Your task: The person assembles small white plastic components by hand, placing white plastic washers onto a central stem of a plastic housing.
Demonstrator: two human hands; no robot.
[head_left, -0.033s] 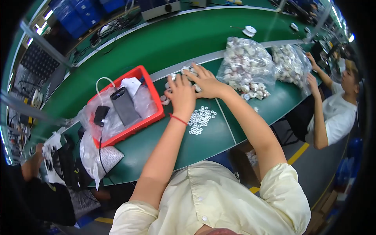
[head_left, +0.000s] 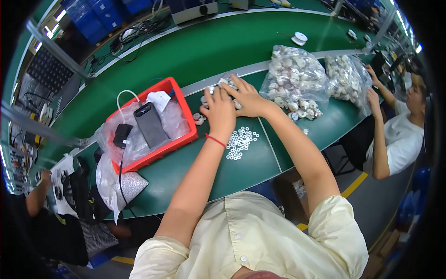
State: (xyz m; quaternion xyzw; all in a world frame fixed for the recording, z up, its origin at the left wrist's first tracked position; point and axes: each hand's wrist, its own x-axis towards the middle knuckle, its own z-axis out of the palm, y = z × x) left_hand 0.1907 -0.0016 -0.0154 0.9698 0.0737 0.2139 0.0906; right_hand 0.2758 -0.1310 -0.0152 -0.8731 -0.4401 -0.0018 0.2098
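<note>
My left hand (head_left: 221, 110) lies over a cluster of small round white and metallic parts (head_left: 212, 89) near the far edge of the worktable. Its fingers are spread, and a red cord circles the wrist. Beside it, my right hand (head_left: 251, 101) reaches over the same cluster with fingers stretched apart. Both palms face down and hide much of the parts, so contact with single pieces is hard to make out. A little nearer to me, just right of my left wrist, a patch of small white rings (head_left: 240, 144) is spread flat on the green tabletop (head_left: 186, 186).
Left of my hands stands a red bin (head_left: 188, 109) with plastic bags, a dark power bank (head_left: 151, 125) and a cable. To the right are clear bags of white parts (head_left: 297, 74), some spilled. A co-worker (head_left: 395, 135) sits at far right; another person's arm shows at left.
The whole view has shifted slightly. My left hand is a little closer to my right hand, its fingers still over the parts. My right hand has barely moved.
</note>
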